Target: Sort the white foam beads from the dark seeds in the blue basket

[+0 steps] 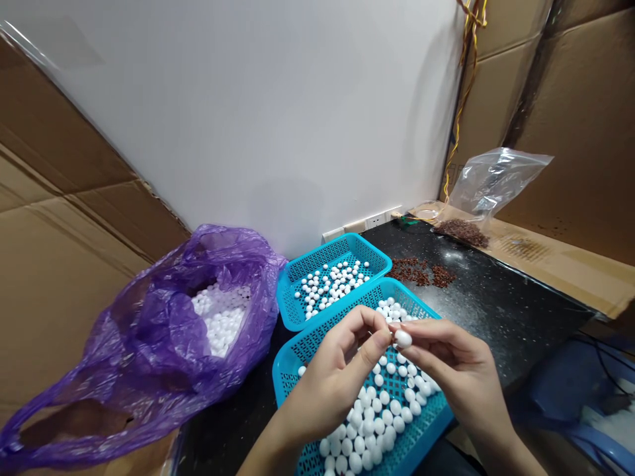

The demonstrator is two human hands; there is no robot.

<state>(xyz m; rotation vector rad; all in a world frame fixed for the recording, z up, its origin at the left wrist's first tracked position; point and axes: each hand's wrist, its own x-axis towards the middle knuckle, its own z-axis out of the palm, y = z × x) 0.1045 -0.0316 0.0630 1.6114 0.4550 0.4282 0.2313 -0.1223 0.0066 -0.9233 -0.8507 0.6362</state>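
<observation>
Above the nearer blue plastic basket (284, 373), my two hands meet at the fingertips. A glossy white egg-shaped bead (403, 339) is pinched between the thumb and fingers of my right hand (461, 360). My left hand (337, 373) is closed in a pinch against the bead's left end, where a tiny reddish-brown piece (393, 335) shows between the fingertips. Many similar white beads (370, 423) lie in the basket below, partly hidden by my hands. Behind it, a second blue basket (292, 322) holds a looser scatter of white beads (342, 277).
At left, an open purple plastic bag (149, 350) contains more white beads. Small reddish-brown pieces (421, 272) are spread on the black tabletop (506, 317). A clear bag (496, 178) with brown bits stands at the back right, near hanging yellow wires (456, 145) and cardboard.
</observation>
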